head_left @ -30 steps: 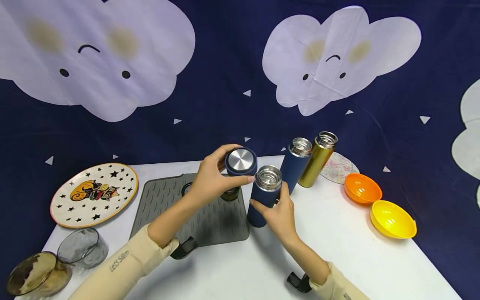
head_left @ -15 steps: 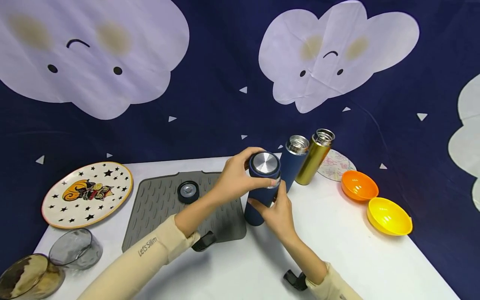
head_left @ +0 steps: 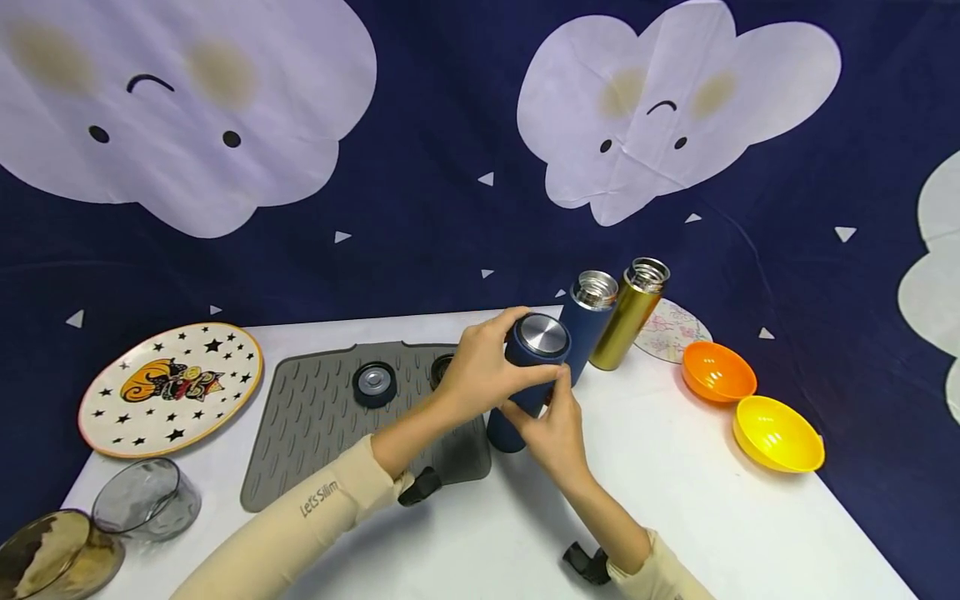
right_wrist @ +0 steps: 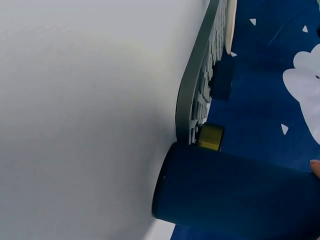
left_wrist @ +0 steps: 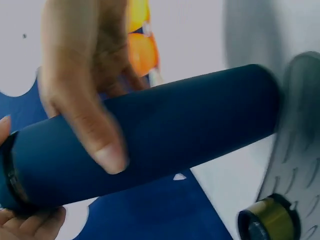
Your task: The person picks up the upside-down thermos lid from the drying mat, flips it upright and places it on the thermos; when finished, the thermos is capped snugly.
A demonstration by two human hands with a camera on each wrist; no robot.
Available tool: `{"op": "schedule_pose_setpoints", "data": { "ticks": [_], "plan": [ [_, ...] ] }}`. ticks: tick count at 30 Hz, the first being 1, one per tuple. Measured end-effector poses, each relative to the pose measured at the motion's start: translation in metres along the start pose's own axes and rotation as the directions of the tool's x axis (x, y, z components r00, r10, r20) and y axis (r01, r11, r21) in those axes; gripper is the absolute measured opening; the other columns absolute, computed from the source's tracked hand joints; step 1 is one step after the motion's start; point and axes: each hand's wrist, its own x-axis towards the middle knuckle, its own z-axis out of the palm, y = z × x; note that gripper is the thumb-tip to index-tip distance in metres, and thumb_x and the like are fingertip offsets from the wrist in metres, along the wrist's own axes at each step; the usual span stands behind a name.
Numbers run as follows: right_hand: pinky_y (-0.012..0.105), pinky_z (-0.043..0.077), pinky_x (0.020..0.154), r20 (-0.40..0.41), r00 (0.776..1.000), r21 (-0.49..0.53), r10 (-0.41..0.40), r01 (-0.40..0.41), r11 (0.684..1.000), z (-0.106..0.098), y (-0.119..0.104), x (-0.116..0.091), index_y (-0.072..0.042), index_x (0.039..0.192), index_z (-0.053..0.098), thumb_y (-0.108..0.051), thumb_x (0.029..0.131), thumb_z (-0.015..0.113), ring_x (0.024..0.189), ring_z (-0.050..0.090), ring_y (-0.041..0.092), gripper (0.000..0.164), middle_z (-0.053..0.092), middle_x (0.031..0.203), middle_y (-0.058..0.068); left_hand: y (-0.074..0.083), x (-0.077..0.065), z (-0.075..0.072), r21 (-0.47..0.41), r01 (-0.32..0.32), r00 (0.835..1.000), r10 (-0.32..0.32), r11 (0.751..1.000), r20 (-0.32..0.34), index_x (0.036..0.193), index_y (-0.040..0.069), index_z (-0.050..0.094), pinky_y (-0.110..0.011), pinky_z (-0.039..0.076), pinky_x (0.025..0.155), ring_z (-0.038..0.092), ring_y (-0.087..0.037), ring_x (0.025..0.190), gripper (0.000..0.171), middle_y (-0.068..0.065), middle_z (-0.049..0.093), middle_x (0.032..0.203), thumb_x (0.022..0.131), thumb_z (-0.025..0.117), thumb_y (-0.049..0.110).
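I observe the navy bottle [left_wrist: 190, 125] between both hands, at the grey mat's [head_left: 300, 433] right edge: the left hand [head_left: 480, 371] curls round its lid [head_left: 543, 334], and the right hand [head_left: 553, 429] grips the body below. Its long axis stands roughly upright, lid uppermost, base downward. The surface is matte, smooth and cylindrical; a shiny silver disc tops the lid.

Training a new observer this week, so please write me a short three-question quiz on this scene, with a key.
1. Which hand grips the lid of the front blue bottle?
2. True or false: the gold bottle stands uncapped.
3. Fill in the blank: the yellow bowl sits next to the ... bowl.

Key:
1. The left hand; the right hand holds the body.
2. True.
3. Orange, as in the orange bowl.
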Motion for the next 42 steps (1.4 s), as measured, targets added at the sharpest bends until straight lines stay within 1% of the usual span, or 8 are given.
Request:
{"op": "schedule_pose_setpoints", "data": {
  "ticks": [6, 10, 15, 20, 28, 34, 39, 42],
  "plan": [
    [0.04, 0.049, 0.08, -0.011, 0.999, -0.01, -0.033, 0.033, 0.999, 0.0, 0.0, 0.0, -0.007, 0.119, 0.044, -0.017, 0.075, 0.087, 0.093, 0.06, 0.025, 0.062, 0.065, 0.113, 0.013, -0.011, -0.003, 0.003, -0.119, -0.014, 0.999, 0.02, 0.993, 0.049, 0.134, 0.007, 0.056, -0.028, 0.056, 0.086, 0.068, -0.016, 0.102, 0.066, -0.004, 0.07, 0.115, 0.078, 0.085, 0.026],
    [0.04, 0.049, 0.082, -0.003, 1.0, 0.011, -0.026, 0.026, 1.0, 0.0, 0.001, 0.0, -0.006, 0.119, 0.045, -0.016, 0.076, 0.086, 0.095, 0.061, 0.024, 0.06, 0.065, 0.111, 0.012, -0.013, -0.002, 0.0, -0.154, 0.057, 0.989, -0.034, 0.986, 0.147, 0.155, 0.016, 0.032, -0.05, 0.039, 0.111, 0.042, -0.022, 0.139, 0.092, -0.003, 0.041, 0.152, 0.079, 0.082, 0.031],
    [0.043, 0.05, 0.082, -0.006, 1.0, -0.005, -0.023, 0.023, 1.0, 0.0, 0.001, 0.0, -0.005, 0.114, 0.046, -0.011, 0.075, 0.085, 0.094, 0.06, 0.025, 0.056, 0.064, 0.105, 0.013, -0.013, -0.005, 0.009, -0.066, 0.021, 1.0, -0.021, 0.998, -0.002, 0.158, 0.018, 0.019, -0.051, 0.035, 0.113, 0.041, -0.024, 0.131, 0.118, -0.008, 0.04, 0.14, 0.067, 0.091, 0.038],
    [0.041, 0.049, 0.083, 0.007, 1.0, 0.032, -0.019, 0.019, 0.999, 0.0, 0.001, 0.0, -0.006, 0.122, 0.046, -0.013, 0.075, 0.086, 0.096, 0.062, 0.025, 0.062, 0.065, 0.112, 0.013, -0.023, -0.007, 0.008, -0.191, -0.143, 0.989, 0.133, 0.971, -0.066, 0.149, 0.008, 0.027, -0.047, 0.032, 0.117, 0.053, -0.027, 0.127, 0.088, -0.014, 0.058, 0.131, 0.079, 0.08, 0.018],
    [0.044, 0.05, 0.087, -0.011, 0.998, 0.012, -0.055, 0.055, 0.998, 0.001, 0.004, 0.0, -0.005, 0.123, 0.046, -0.012, 0.076, 0.085, 0.103, 0.063, 0.027, 0.061, 0.065, 0.115, 0.013, -0.023, -0.008, 0.01, -0.194, -0.049, 0.999, 0.05, 0.98, -0.005, 0.141, 0.005, 0.04, -0.05, 0.036, 0.113, 0.047, -0.023, 0.131, 0.082, -0.008, 0.049, 0.139, 0.075, 0.086, 0.025],
    [0.046, 0.049, 0.093, 0.007, 0.999, 0.063, -0.034, 0.034, 0.997, 0.001, 0.004, 0.0, -0.007, 0.127, 0.045, -0.013, 0.076, 0.086, 0.109, 0.063, 0.026, 0.066, 0.064, 0.12, 0.011, -0.027, -0.005, 0.007, -0.483, 0.012, 0.992, 0.051, 0.876, 0.117, 0.144, 0.003, 0.029, -0.058, 0.021, 0.118, 0.035, -0.03, 0.143, 0.077, -0.016, 0.038, 0.154, 0.077, 0.066, 0.011],
    [0.046, 0.05, 0.09, -0.007, 0.999, 0.028, -0.049, 0.05, 0.998, 0.001, 0.004, 0.0, -0.005, 0.122, 0.046, -0.012, 0.076, 0.085, 0.106, 0.063, 0.027, 0.061, 0.064, 0.115, 0.012, -0.023, -0.006, 0.01, -0.256, 0.027, 0.999, -0.017, 0.966, 0.039, 0.141, 0.008, 0.037, -0.051, 0.031, 0.115, 0.039, -0.022, 0.135, 0.085, -0.007, 0.042, 0.143, 0.074, 0.085, 0.029],
    [0.046, 0.051, 0.091, -0.005, 0.999, 0.045, -0.049, 0.049, 0.998, 0.001, 0.004, 0.0, -0.006, 0.125, 0.046, -0.013, 0.075, 0.085, 0.108, 0.064, 0.028, 0.064, 0.064, 0.119, 0.013, -0.025, -0.004, 0.01, -0.31, 0.023, 0.999, -0.007, 0.951, 0.051, 0.135, 0.002, 0.04, -0.049, 0.035, 0.112, 0.051, -0.03, 0.122, 0.073, -0.016, 0.054, 0.129, 0.077, 0.08, 0.022]
  ]
}}
